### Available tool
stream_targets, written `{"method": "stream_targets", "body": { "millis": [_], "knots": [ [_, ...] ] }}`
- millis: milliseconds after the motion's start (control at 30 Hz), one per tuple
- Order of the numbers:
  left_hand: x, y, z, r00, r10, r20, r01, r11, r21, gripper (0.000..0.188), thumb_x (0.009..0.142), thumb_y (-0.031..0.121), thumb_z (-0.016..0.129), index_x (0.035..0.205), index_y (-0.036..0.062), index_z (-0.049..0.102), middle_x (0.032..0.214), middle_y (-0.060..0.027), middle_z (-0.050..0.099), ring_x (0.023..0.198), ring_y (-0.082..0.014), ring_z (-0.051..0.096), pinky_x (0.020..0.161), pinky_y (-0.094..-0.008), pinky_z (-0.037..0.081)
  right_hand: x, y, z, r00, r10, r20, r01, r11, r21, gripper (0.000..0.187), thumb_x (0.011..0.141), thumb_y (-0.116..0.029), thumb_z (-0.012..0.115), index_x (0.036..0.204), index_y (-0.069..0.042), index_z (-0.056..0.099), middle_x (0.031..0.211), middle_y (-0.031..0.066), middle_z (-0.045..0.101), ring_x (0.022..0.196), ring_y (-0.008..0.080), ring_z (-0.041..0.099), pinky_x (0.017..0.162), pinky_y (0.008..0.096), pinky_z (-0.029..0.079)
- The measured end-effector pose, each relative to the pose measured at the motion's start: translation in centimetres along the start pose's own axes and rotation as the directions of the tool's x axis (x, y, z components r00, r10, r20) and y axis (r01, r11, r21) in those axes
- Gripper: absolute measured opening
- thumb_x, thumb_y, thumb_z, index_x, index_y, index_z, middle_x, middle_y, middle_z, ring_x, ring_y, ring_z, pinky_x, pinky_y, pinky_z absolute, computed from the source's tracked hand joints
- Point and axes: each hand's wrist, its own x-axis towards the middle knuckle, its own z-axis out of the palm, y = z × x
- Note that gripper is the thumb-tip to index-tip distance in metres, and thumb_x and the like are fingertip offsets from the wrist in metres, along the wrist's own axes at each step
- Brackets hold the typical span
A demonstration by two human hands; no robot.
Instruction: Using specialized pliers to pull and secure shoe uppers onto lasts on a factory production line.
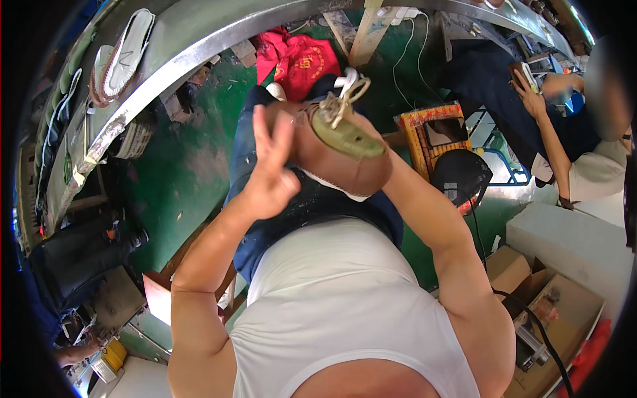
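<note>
Over my lap is a brown shoe upper [345, 171] fitted on a green shoe last [345, 137], its pale underside edge facing me. A knotted beige string [342, 105] rises from the last's far end. My right hand [371, 129] holds the shoe from behind and the far side; most of its fingers are hidden by the shoe and the last. Just left of the shoe my left hand [269, 169] is raised with fingers spread and a little blurred, and nothing shows in it. Whether its fingertips touch the brown upper I cannot tell.
A metal-edged bench [219, 43] curves across the far left, with white-lined shoes [126, 56] on it. Red cloth [298, 63] lies beyond my knees. At right are a yellow-red box-like stand [434, 136], a black object [461, 176], a cardboard box [557, 331] and a co-worker's arm [557, 146].
</note>
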Motion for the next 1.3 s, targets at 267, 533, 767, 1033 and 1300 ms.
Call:
{"method": "stream_targets", "body": {
  "millis": [267,533,767,1033,1300],
  "knots": [
    [2.4,-2.0,3.9,0.690,-0.723,-0.040,0.203,0.246,-0.948,0.082,0.100,0.055,0.040,0.156,0.0039,0.007,0.153,-0.0179,0.033,0.137,-0.0263,0.040,0.112,-0.0366,0.037,5.3,-5.6,2.7,0.754,0.575,-0.319,-0.207,0.668,0.715,0.040,0.095,-0.013,0.063,0.128,0.002,0.048,0.108,0.0049,0.061,0.093,0.0116,0.058,0.084,0.0286,0.050],
    [1.8,-3.7,4.1,0.773,-0.630,-0.079,0.234,0.399,-0.887,0.079,0.101,0.045,0.050,0.155,0.0010,0.012,0.153,-0.0202,0.031,0.139,-0.0259,0.036,0.114,-0.0357,0.031,4.3,-4.3,1.7,0.824,0.535,-0.184,-0.223,0.606,0.764,0.041,0.098,-0.017,0.061,0.133,-0.001,0.044,0.137,0.0087,0.050,0.114,0.0142,0.054,0.097,0.0325,0.048],
    [-1.2,-5.6,0.9,0.876,-0.345,0.339,0.483,0.626,-0.612,0.108,0.085,0.044,0.070,0.157,0.0083,-0.001,0.160,-0.0256,-0.012,0.149,-0.0330,-0.018,0.119,-0.0459,-0.003,3.0,-5.2,-0.7,0.740,0.668,-0.080,-0.359,0.493,0.792,0.051,0.098,-0.016,0.061,0.142,0.000,0.041,0.133,0.0103,0.054,0.109,0.0150,0.058,0.094,0.0327,0.050],
    [1.4,-3.2,4.6,0.582,-0.728,0.362,0.299,-0.223,-0.928,0.074,0.096,0.052,0.054,0.148,0.0033,0.033,0.141,-0.0185,0.049,0.124,-0.0322,0.054,0.099,-0.0473,0.048,2.7,-6.4,0.0,0.724,0.682,-0.102,-0.510,0.629,0.586,0.033,0.093,-0.020,0.069,0.116,-0.002,0.054,0.106,0.0066,0.063,0.092,0.0146,0.062,0.079,0.0317,0.053],
    [1.2,-7.7,3.2,0.460,-0.661,0.593,0.182,-0.584,-0.791,0.054,0.100,0.046,0.044,0.128,0.0017,0.056,0.115,-0.0165,0.067,0.101,-0.0297,0.067,0.091,-0.0463,0.054,-1.1,-11.9,-4.1,0.588,0.808,0.040,-0.700,0.533,-0.474,0.050,0.097,-0.047,0.054,0.111,0.002,0.056,0.087,0.0173,0.066,0.082,0.0251,0.066,0.072,0.0364,0.052]
  ]
}}
